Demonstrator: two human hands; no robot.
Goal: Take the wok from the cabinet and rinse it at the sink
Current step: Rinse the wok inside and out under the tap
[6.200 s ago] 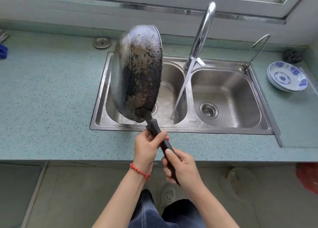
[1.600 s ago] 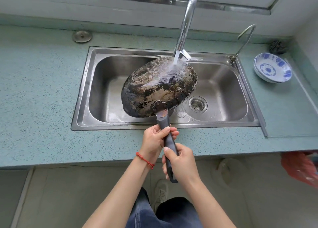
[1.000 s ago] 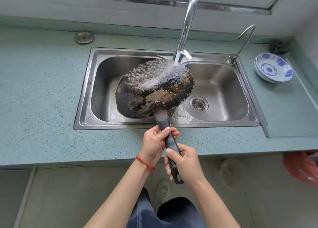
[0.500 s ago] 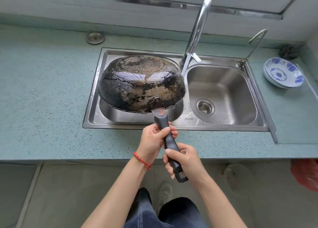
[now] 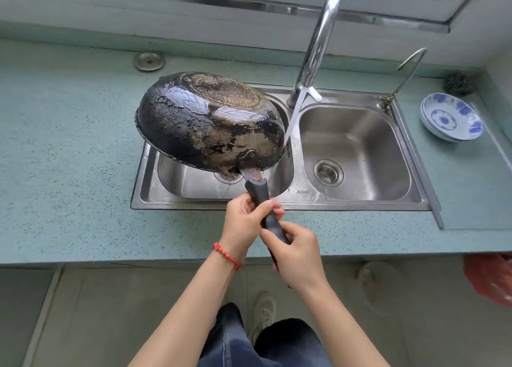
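1. The right hand (image 5: 297,258) is closing around the near end of the wok's dark handle (image 5: 263,208); its fingers are wrapping the grip fully, probably to carry the weight.
2. The left hand (image 5: 245,225) is gripping the same handle just beyond the right hand, closer to the pan, with the thumb lying across the top. In my judgement two hands are being used because the wok is heavy and must be turned with control.
3. The wok (image 5: 210,123) is hanging beyond both hands, upside down and tilted, over the left basin of the sink (image 5: 279,207). Its burnt, wet underside is facing up, so the water can be running off into the basin and not onto the desk (image 5: 69,172).
4. Just to the right of the wok, a thin stream of water (image 5: 291,123) is falling from the tap (image 5: 318,45) and passing beside the rim; it is not hitting the pan now.
5. Far to the right of the hands, blue-patterned bowls (image 5: 451,117) are standing on the desk, well apart from the splashing.
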